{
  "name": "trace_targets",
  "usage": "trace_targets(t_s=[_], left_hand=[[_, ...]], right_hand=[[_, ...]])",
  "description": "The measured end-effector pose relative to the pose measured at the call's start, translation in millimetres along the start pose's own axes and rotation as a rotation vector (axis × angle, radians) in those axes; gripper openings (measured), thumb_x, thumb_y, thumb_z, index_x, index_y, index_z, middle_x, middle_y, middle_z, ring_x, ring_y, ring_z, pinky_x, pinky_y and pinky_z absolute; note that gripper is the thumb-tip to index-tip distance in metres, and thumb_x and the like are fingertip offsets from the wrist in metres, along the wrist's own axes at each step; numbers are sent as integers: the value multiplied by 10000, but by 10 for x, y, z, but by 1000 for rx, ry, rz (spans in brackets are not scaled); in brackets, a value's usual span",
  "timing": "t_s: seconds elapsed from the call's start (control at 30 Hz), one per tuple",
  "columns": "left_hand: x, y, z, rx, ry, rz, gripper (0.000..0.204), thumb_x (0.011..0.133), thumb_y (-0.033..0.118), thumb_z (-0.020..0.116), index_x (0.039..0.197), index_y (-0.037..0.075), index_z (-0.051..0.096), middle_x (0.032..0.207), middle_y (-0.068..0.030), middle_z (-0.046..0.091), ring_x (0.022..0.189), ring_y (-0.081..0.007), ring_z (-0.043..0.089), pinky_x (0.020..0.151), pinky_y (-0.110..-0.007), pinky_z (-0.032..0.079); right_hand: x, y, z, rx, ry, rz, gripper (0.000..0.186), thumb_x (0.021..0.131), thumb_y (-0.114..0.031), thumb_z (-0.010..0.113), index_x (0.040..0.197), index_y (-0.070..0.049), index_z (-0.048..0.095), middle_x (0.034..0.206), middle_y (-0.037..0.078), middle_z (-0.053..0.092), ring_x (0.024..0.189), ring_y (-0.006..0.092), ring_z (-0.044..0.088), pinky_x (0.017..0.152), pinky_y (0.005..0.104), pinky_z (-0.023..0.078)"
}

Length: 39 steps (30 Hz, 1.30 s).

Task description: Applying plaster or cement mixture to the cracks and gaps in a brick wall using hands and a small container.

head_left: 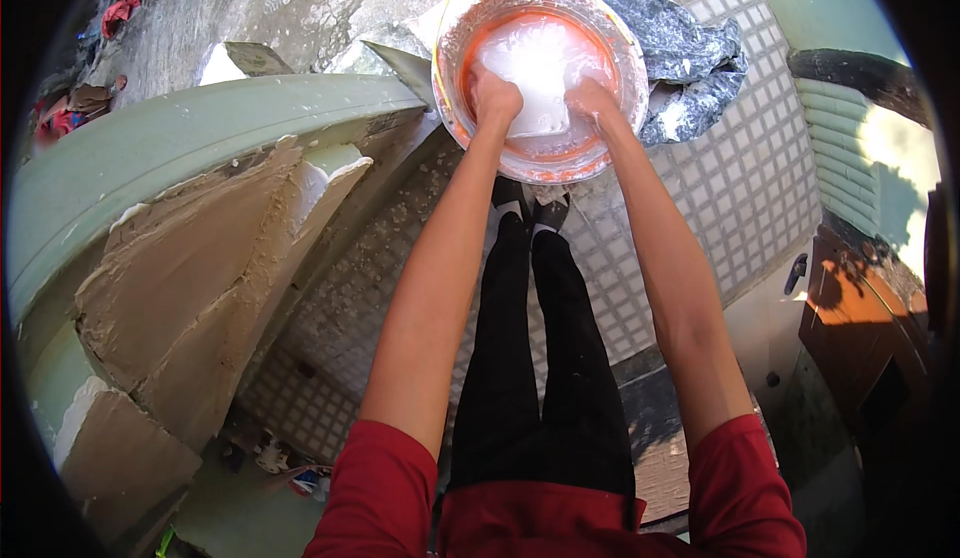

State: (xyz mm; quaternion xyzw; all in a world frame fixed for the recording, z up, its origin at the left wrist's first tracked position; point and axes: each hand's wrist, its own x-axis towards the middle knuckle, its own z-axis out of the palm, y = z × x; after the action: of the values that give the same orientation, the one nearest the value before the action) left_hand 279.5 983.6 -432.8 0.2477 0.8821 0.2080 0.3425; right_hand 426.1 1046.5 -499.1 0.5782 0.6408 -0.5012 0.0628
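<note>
A round bucket (637, 88) with an orange inner wall and a white-smeared rim stands on the floor ahead of my feet. Bright white, watery liquid fills much of it, and glare washes out its middle. My left hand (500, 98) reaches in at the left side, its fingers curled and closed. At the right side my right hand (592, 98) is also closed, fingers pointing down into the bucket. Between the two hands lies a pale, flat, straight-edged white shape (540, 108), partly under the liquid. What my fingertips grip is hidden.
A crumpled dark grey, white-stained sheet (690, 63) lies right of the bucket on patterned tiles (720, 178). Broken plaster-like boards (190, 278) lean by a pale green ledge (220, 113) on the left. A brown wooden piece (855, 308) stands at the right.
</note>
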Motion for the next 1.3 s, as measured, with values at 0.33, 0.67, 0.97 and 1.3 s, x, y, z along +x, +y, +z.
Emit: trace_targets(t_s=[0.33,0.67,0.97,1.3], left_hand=[[-240,146,-316,358,137,641,501,776,-52,516,1251,-42,357,1124,-267,441,1034,-431,505,829,-465,466],[-204,-8,-388,510,86,683,315,776,-67,513,1085,-43,457,1023,-241,493,895,-414,595,707,-440,529],[-259,232,-492,374,301,1019,244,749,-41,545,981,-41,468,954,-214,462,921,-410,557,698,-455,503],[-296,-218,-60,-451,-450,-140,225,798,82,616,931,-91,562,848,-190,591,733,-281,607,599,-392,516]], right_hand=[[-573,-692,-114,-645,-524,-158,554,706,-438,628,1039,3,655,1084,241,617,1010,354,602,866,419,477],[-540,-670,-163,-575,-804,-220,455,673,-292,550,1042,-55,670,1061,187,644,979,319,609,866,434,449],[-747,-416,-111,-862,-213,-731,380,695,-27,525,1056,-45,643,784,218,646,728,400,630,680,441,515],[-1261,-428,-467,-450,158,-714,276,704,36,504,947,34,634,779,217,623,795,379,624,730,444,498]])
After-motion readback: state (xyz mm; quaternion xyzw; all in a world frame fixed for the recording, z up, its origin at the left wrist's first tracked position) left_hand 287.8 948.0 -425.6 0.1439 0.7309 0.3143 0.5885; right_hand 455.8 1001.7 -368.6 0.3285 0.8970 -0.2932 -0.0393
